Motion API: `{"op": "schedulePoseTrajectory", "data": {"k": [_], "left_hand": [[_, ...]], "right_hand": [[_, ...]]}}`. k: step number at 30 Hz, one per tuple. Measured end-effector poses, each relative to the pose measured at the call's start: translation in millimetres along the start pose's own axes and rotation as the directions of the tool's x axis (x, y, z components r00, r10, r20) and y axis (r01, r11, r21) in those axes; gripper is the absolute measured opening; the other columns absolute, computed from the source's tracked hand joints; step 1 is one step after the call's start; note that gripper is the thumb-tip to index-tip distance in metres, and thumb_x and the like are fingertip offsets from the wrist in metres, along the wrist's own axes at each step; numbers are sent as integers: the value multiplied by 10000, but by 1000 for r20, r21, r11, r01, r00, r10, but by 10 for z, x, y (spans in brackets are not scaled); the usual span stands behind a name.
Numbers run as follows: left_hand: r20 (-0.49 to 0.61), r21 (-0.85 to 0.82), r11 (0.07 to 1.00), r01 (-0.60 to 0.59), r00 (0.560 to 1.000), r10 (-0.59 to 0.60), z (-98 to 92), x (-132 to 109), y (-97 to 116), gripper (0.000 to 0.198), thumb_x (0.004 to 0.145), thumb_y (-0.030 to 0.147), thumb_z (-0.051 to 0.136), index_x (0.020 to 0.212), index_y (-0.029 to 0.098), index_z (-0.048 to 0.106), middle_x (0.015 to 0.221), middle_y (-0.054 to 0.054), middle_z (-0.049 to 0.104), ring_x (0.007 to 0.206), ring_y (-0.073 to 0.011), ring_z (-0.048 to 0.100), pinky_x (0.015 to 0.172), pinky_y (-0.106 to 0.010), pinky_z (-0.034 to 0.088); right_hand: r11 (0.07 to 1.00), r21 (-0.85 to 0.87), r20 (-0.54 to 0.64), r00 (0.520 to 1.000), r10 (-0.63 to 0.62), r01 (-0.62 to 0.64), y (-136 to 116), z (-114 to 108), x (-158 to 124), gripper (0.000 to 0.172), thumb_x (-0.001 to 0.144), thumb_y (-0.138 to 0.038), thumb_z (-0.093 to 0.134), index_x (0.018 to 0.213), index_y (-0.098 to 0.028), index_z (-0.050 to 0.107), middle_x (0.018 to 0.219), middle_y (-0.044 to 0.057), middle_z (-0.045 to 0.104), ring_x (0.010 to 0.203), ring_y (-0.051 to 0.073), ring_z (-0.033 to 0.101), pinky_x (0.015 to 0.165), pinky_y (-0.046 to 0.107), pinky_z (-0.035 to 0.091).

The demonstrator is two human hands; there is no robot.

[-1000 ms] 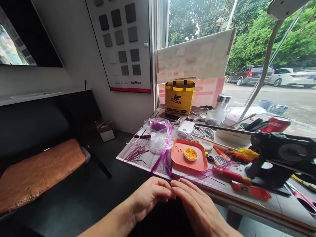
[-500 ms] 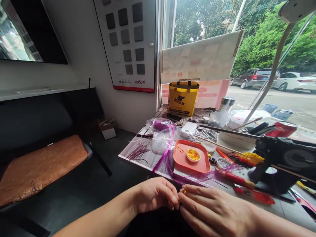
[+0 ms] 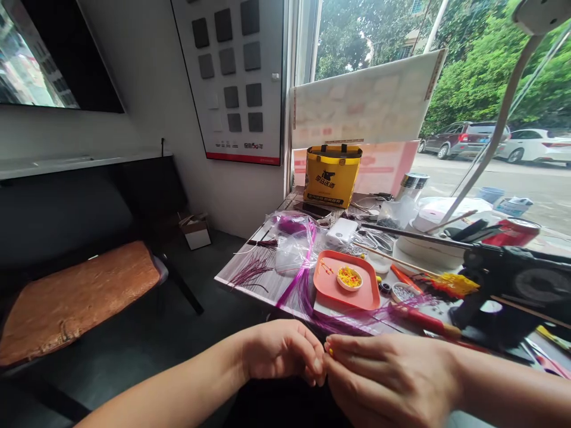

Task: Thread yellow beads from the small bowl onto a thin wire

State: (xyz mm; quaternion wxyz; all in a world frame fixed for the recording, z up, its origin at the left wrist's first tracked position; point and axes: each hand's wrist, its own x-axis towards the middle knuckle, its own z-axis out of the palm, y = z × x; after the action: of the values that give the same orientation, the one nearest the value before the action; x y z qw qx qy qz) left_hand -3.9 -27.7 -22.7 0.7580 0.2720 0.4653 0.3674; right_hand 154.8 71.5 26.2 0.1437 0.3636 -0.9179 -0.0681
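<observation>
My left hand (image 3: 279, 356) and my right hand (image 3: 383, 377) meet fingertip to fingertip just in front of the table's near edge. Both are pinched closed. A tiny yellow bead or pin (image 3: 331, 352) shows at the right hand's fingertips; what the left fingers hold is too small to name. Long purple strands (image 3: 307, 297) trail off the table edge just beyond my fingers. An orange tray (image 3: 345, 294) behind them carries a small white dish of yellow and red beads (image 3: 349, 277).
The table holds a yellow bag (image 3: 332, 175), clear plastic bags (image 3: 292, 241), scissors (image 3: 379, 241), red-handled tools (image 3: 423, 324), a black device (image 3: 513, 285), a red can (image 3: 511, 230) and a lamp arm (image 3: 491, 137). A brown cushioned bench (image 3: 75, 297) stands at left.
The view shifted slightly left and down. My right hand turned and closed its fingers into a pinch against the left fingertips; both hands sit a little lower and nearer to me.
</observation>
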Motion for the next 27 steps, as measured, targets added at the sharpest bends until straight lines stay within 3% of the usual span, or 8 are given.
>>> {"op": "schedulePoseTrajectory", "data": {"k": [5,7,10,13,16,18,25,27], "left_hand": [[-67,-11,998,-58,996,57,9,-30,26,98,396,142,599,489,118,615,473,-4,537,507,-102,438,612,-229,332],[-116,19,991,-129,985,131,19,-49,41,75,416,151,599,486,130,616,472,1,536,527,-106,428,600,-224,310],[-192,115,968,-221,951,240,33,-70,62,76,458,169,593,515,140,635,517,-10,575,593,-132,452,639,-240,319],[-244,212,944,-251,922,300,55,-79,93,79,472,183,587,511,138,640,536,-16,585,627,-150,472,691,-264,331],[-281,289,924,-250,901,332,84,-82,137,78,478,202,594,497,140,637,528,-9,578,608,-148,466,678,-270,327],[-305,343,903,-257,879,366,96,-83,159,80,491,216,600,500,144,634,525,-2,572,597,-145,455,655,-269,318],[-324,522,807,-277,810,488,116,-112,159,77,540,221,592,534,145,605,555,0,550,618,-159,468,637,-271,338],[-319,665,701,-258,750,579,145,-129,134,64,597,197,576,552,156,597,622,-6,543,680,-167,486,663,-271,351]], "right_hand": [[995,30,-105,990,97,-95,-15,43,-11,348,862,-93,323,969,-29,649,862,149,674,784,210,649,820,301,524],[972,101,-195,954,228,-212,-36,124,-22,411,900,-101,234,966,-51,637,838,139,673,757,190,646,764,292,531],[834,340,-260,809,527,-434,-73,301,-28,380,947,-181,254,898,-111,623,754,91,665,662,140,627,619,227,508],[561,584,-142,607,782,-587,-86,427,-2,277,919,-255,403,786,-156,625,646,29,633,552,104,579,510,184,438],[268,750,46,452,891,-605,-64,437,45,232,874,-276,474,744,-162,629,591,7,608,522,102,555,488,179,408],[138,822,108,390,915,-552,-41,417,71,203,841,-280,510,730,-158,628,581,6,606,519,110,561,493,187,410],[42,857,145,318,937,-514,3,419,111,197,784,-300,535,697,-152,632,570,17,603,494,118,557,484,204,403],[26,864,150,305,941,-504,15,424,122,200,777,-299,537,680,-146,622,549,7,582,480,107,540,470,192,385]]}}
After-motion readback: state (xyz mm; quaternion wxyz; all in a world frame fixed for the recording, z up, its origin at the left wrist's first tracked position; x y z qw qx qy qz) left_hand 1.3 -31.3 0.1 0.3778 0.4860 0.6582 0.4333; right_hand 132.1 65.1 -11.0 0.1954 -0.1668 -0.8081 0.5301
